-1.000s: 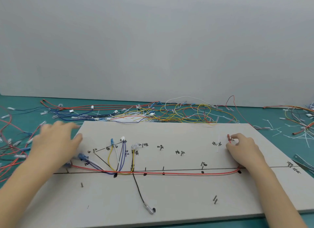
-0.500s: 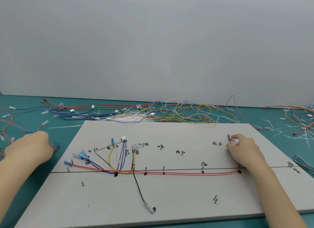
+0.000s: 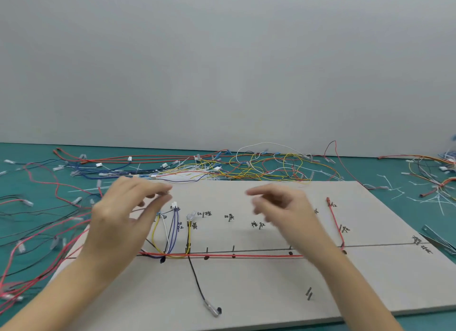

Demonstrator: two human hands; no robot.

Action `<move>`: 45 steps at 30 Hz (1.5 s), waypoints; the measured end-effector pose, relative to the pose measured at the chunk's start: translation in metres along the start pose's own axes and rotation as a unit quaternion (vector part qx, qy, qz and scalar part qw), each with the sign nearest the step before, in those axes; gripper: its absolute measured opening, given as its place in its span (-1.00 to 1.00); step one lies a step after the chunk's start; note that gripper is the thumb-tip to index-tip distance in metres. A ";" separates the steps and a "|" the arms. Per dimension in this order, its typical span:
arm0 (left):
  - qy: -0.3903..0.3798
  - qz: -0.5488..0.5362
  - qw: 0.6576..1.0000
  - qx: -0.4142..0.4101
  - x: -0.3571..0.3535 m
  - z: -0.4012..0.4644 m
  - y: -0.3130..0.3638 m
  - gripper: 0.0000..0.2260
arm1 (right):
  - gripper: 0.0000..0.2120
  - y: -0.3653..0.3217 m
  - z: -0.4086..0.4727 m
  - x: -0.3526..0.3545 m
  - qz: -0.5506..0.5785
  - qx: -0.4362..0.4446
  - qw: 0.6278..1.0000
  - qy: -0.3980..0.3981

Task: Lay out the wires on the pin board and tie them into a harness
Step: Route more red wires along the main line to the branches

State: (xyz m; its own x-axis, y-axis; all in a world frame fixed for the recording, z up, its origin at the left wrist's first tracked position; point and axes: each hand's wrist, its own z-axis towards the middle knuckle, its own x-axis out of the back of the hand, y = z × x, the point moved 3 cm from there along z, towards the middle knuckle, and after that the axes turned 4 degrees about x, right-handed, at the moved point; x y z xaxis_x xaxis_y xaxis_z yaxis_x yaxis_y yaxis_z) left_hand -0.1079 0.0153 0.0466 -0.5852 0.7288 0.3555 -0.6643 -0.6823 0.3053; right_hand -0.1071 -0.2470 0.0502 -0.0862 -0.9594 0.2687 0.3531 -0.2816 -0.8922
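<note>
Hovering over the pin board (image 3: 271, 288), both hands sit mid-air w/ nothing clearly in them: left hand (image 3: 118, 222) has thumb & fingertips drawn near each other as if around sth thin, but motion blur means I cannot tell if a wire is there; right hand (image 3: 283, 212) has fingers loosely curled, relaxed, gripping nothing visible. Board lies flat on the teal table (image 3: 29, 264), prob. so pins keep each run in place. Below the fingers, a long red wire (image 3: 246, 256) follows the drawn baseline, then turns up past the right wrist to a labelled pin. Just under the left fingertips, yellow, white & blue loops (image 3: 170, 232) rise from that trunk. Beyond both hands' fingertips, loose wires (image 3: 259, 165) lie tangled, approx. within reach. No ties visible yet.
</note>
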 end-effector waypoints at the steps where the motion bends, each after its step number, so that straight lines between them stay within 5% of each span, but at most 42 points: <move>1: -0.004 -0.013 1.000 -0.003 -0.002 -0.001 0.002 -0.89 | -0.78 -0.004 -0.005 -0.019 0.035 -0.007 0.998 -0.050; 5: -0.004 -0.058 0.998 0.003 -0.006 -0.005 0.011 -0.88 | -0.68 -0.009 -0.023 -0.088 0.103 -0.046 0.974 -0.196; 8: -0.008 -0.086 0.996 0.022 -0.008 -0.008 0.014 -0.88 | -0.68 -0.014 -0.028 -0.122 0.193 -0.067 0.950 -0.234; 14: -0.028 -0.133 0.981 0.135 -0.001 -0.005 0.009 -0.80 | -0.75 -0.016 -0.021 -0.138 0.321 -0.130 0.925 -0.154; 17: -0.117 -0.163 0.969 0.143 -0.004 -0.008 0.005 -0.69 | -0.78 -0.020 -0.012 -0.136 0.361 -0.122 0.915 -0.132; 20: -0.175 -0.060 0.970 0.159 -0.005 -0.010 -0.010 -0.62 | -0.81 -0.027 -0.001 -0.123 0.395 -0.105 0.907 -0.103; 27: -0.140 0.207 0.950 0.186 0.012 0.002 -0.046 -0.68 | -0.87 -0.027 0.018 -0.080 0.431 -0.093 0.897 -0.041; 38: -0.108 0.232 0.954 0.157 0.030 0.010 -0.106 -0.91 | -0.84 -0.029 0.035 -0.032 0.468 -0.049 0.883 0.005; 42: -0.123 0.229 0.947 0.186 0.033 0.007 -0.110 -0.91 | -0.84 -0.022 0.038 -0.021 0.495 -0.052 0.866 0.040; 45: -0.133 0.230 0.942 0.205 0.036 0.008 -0.106 -0.72 | -0.82 -0.014 0.038 -0.016 0.515 -0.074 0.852 0.055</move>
State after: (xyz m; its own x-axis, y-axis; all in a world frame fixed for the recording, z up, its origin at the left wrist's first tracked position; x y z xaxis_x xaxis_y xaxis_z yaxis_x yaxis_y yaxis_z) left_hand -0.0549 0.1139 0.0339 -0.5930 0.3486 0.7258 -0.1014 -0.9266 0.3621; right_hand -0.0752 -0.2274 0.0720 0.1084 -0.6926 -0.7131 0.1745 0.7195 -0.6722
